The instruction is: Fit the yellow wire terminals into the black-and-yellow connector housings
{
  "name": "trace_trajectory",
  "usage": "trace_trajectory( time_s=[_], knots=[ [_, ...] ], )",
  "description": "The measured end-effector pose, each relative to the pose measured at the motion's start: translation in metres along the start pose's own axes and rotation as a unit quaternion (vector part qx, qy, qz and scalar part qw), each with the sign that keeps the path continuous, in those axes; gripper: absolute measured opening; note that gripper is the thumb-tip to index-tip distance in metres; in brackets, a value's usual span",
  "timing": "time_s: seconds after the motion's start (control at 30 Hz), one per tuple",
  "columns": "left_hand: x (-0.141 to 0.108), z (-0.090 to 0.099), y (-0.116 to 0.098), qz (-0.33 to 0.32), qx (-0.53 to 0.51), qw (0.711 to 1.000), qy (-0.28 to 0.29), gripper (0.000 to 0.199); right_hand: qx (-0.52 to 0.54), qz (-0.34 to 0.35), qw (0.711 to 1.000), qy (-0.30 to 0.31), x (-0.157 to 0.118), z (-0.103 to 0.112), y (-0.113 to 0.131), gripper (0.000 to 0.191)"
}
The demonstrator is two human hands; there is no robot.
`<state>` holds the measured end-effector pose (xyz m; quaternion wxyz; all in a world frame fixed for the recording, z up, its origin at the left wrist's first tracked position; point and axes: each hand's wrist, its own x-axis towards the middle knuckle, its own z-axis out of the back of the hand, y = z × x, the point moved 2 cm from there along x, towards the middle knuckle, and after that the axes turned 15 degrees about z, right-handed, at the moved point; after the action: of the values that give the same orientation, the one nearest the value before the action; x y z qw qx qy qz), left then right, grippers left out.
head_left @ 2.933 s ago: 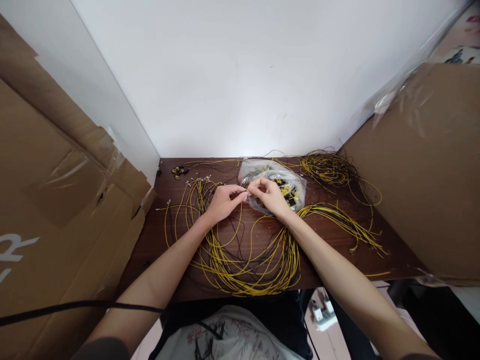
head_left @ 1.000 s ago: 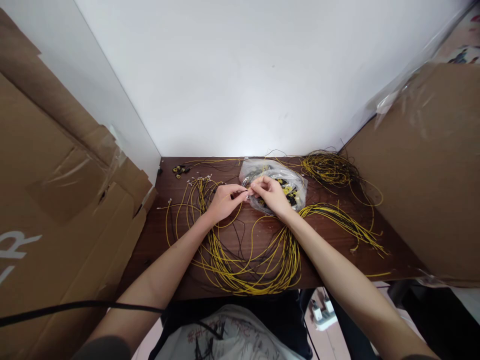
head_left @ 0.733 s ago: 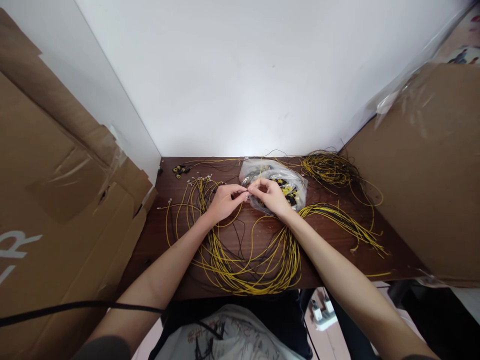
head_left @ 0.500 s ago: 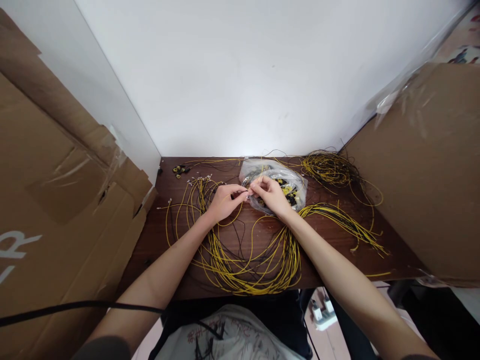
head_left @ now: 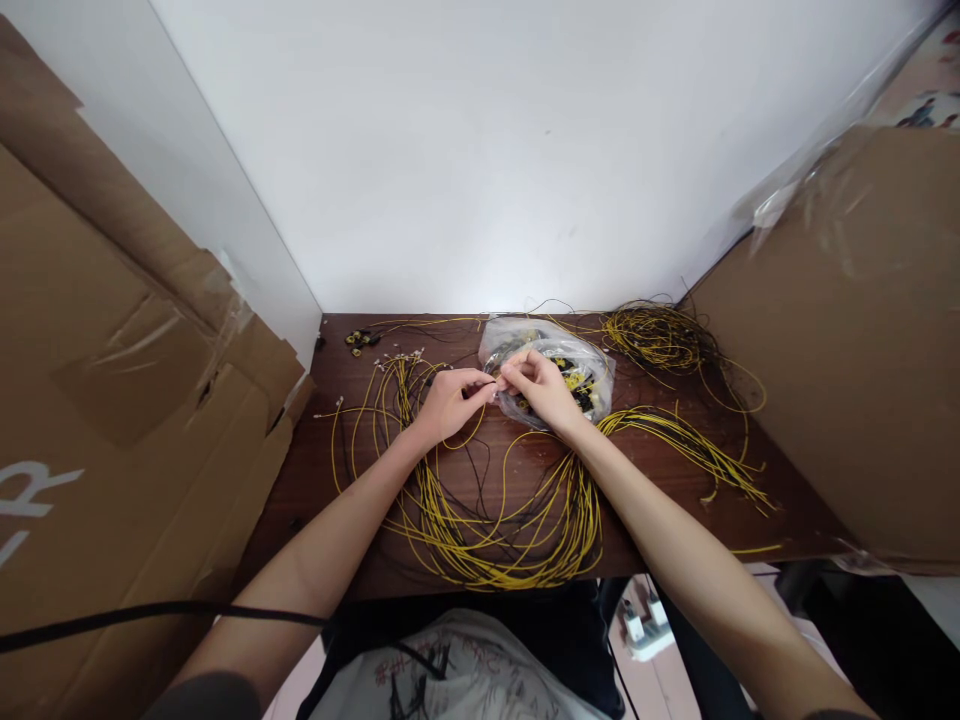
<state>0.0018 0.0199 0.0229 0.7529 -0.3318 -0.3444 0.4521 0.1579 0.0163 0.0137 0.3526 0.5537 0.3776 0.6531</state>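
Observation:
My left hand (head_left: 452, 402) is closed in a pinch on a yellow wire, whose loop hangs below its fingers. Facing it, my right hand (head_left: 541, 388) pinches something too small to make out, its fingertips almost touching the left ones. Both hands are over the near left edge of a clear plastic bag (head_left: 602, 372) with black and yellow parts inside. A large bundle of yellow and black wires (head_left: 495, 575) curves across the table beneath my wrists.
Tangled wires (head_left: 652, 335) lie at the back right of the brown table (head_left: 300, 500). Small black and yellow parts (head_left: 361, 342) sit at the back left. Cardboard (head_left: 135, 430) stands left, more cardboard (head_left: 847, 350) right, and a white wall (head_left: 480, 160) behind.
The fingers of my right hand have shifted very slightly at the pinch. Everything else looks the same.

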Motion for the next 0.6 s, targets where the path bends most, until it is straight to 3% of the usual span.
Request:
trace_trajectory(
  time_s=[0.2,0.4,0.6],
  knots=[
    [0.0003,-0.0006,0.0023,-0.012,0.0,1.0,-0.001,0.018,-0.097,0.016,0.994,0.037,-0.0007,0.0008,0.0001,0.023],
    [0.0001,-0.0006,0.0024,-0.007,-0.002,1.0,0.006,0.019,-0.068,0.037,0.997,0.027,-0.0006,0.0004,0.0017,0.02],
    [-0.0001,-0.0003,0.0022,-0.014,0.002,1.0,0.003,0.019,-0.155,0.043,0.986,0.044,-0.0016,-0.0002,0.0061,0.018]
  ],
)
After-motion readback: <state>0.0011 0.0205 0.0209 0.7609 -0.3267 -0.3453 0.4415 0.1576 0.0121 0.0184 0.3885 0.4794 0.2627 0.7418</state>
